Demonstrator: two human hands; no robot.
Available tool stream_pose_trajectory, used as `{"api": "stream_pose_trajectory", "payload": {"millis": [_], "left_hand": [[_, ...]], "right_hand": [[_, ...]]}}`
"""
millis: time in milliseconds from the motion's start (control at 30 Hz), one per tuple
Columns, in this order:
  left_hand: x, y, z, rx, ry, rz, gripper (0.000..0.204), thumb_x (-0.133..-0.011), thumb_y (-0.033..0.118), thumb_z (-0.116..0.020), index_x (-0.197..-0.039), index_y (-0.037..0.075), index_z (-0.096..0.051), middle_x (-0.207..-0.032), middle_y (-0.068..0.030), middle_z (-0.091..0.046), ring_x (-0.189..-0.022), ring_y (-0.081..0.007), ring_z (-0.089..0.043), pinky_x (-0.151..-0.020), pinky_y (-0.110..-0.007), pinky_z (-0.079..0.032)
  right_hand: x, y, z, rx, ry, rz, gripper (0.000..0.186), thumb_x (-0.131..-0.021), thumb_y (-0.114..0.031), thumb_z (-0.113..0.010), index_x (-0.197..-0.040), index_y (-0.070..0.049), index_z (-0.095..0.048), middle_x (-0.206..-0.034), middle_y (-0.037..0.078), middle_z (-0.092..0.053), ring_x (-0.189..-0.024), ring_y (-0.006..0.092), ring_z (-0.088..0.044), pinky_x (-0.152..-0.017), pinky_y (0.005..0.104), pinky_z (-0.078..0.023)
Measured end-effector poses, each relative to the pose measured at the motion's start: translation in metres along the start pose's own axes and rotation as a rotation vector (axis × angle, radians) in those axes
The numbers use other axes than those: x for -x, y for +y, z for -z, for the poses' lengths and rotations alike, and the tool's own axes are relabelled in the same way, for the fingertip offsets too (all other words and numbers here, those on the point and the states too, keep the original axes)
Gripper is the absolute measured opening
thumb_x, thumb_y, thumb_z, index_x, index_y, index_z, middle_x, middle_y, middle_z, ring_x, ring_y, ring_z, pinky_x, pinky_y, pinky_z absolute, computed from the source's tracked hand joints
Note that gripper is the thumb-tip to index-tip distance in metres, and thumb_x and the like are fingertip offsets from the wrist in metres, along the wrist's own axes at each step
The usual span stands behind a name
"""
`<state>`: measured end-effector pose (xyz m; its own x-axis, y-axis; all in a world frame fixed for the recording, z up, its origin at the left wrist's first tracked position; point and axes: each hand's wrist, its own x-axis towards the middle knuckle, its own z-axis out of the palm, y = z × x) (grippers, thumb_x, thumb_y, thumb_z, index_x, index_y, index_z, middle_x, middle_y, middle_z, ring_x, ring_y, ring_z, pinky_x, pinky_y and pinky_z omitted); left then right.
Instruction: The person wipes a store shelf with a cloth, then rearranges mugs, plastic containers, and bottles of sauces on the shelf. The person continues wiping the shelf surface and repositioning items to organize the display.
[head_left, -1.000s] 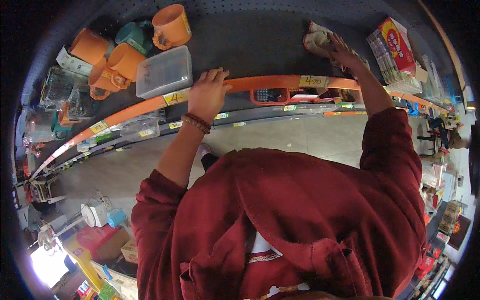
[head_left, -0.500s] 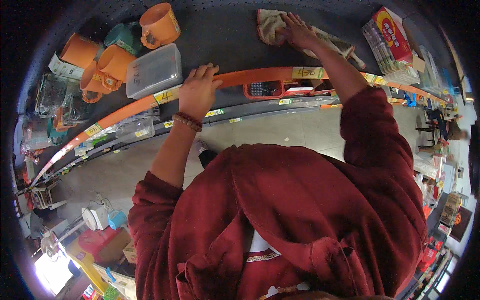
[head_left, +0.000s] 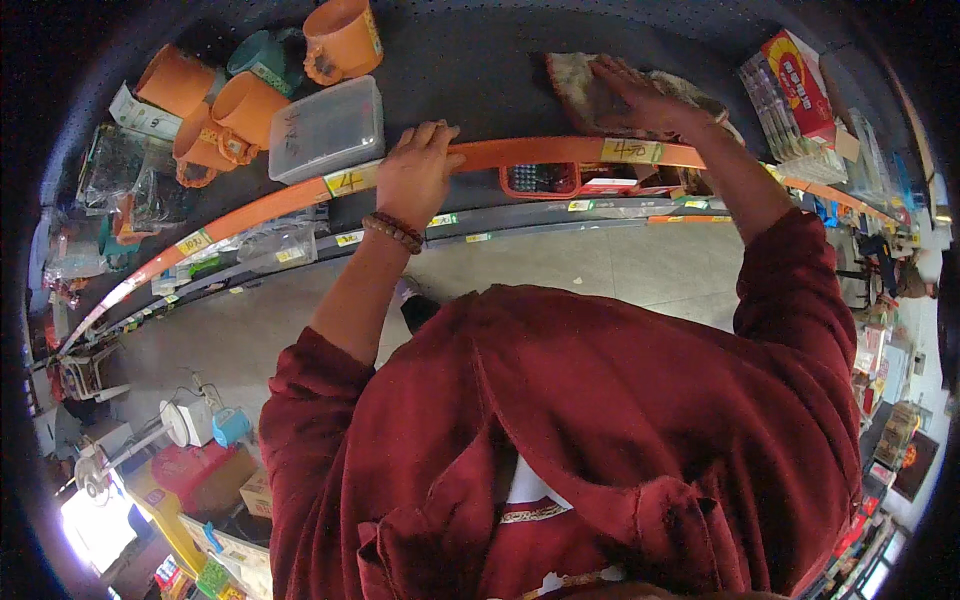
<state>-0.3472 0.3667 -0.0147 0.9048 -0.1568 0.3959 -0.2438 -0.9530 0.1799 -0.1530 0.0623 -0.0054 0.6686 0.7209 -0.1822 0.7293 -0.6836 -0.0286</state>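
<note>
My left hand [head_left: 418, 165] grips the orange front edge [head_left: 490, 152] of a dark shelf, its fingers bent over the top beside a clear plastic box [head_left: 327, 128]. Beaded bracelets circle that wrist. Farther right, my right hand [head_left: 640, 100] lies flat with fingers stretched out, pressing on a worn, light-and-brown cloth [head_left: 572, 82]. The cloth is spread on the dark shelf surface [head_left: 470, 75], and its middle is partly hidden under the hand.
Orange mugs [head_left: 250, 108] and a green mug [head_left: 262, 60] stand at the shelf's left, near plastic-wrapped goods [head_left: 115, 165]. A red box [head_left: 800, 85] and stacked packs stand at the right. Below are a red basket [head_left: 540, 180], a lower shelf and the pale floor [head_left: 560, 265].
My right hand and the cloth have moved right and toward the shelf's front edge. The left hand keeps its hold on the edge, while the whole view has shifted slightly.
</note>
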Motion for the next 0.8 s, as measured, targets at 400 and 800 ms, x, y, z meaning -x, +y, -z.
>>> {"api": "stream_pose_trajectory", "payload": {"millis": [400, 800], "left_hand": [[-0.005, 0.0, 0.004, 0.037, 0.086, 0.028, 0.031, -0.074, 0.025, -0.064, -0.095, 0.007, -0.05, -0.091, -0.0083, -0.053, -0.088, -0.0264, -0.054, -0.073, -0.034, -0.047], [-0.001, -0.006, 0.004, -0.129, 0.014, 0.097, 0.039, -0.068, 0.036, -0.067, -0.087, 0.008, -0.047, -0.086, -0.007, -0.051, -0.081, -0.0265, -0.054, -0.065, -0.036, -0.048]], "right_hand": [[-0.131, -0.134, -0.02, -0.107, 0.335, -0.017, 0.09, -0.069, -0.067, -0.054, -0.138, -0.019, -0.023, -0.145, 0.009, -0.016, -0.133, 0.0301, -0.015, -0.105, 0.0531, -0.014], [-0.111, -0.144, -0.006, -0.06, 0.269, -0.146, 0.073, -0.082, -0.055, -0.045, -0.139, -0.018, -0.018, -0.146, 0.007, -0.011, -0.135, 0.0284, -0.01, -0.105, 0.0524, -0.013]]}}
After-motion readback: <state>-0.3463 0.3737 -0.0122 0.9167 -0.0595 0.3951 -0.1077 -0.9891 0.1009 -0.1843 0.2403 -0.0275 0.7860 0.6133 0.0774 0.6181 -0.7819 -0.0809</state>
